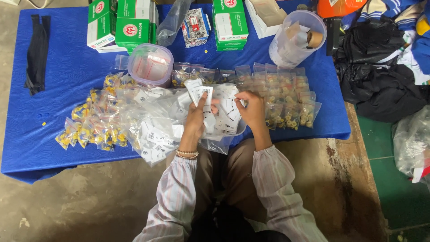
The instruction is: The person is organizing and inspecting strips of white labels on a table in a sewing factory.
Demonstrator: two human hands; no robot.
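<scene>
Left hand (195,117) at centre, fingers wrapped round a fan of white tags (200,93). Right hand (251,110) at 3 o'clock of it, fingers pinching one tag (230,105). Below, loose bags (156,121) on blue surface (53,80); tub (150,63) at 11 o'clock.

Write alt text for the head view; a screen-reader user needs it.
A seated person's left hand holds a small stack of white tags while the right hand picks at more tags over a blue table. Small clear bags of yellow pieces, green and white boxes and a lidded tub surround them.
</scene>
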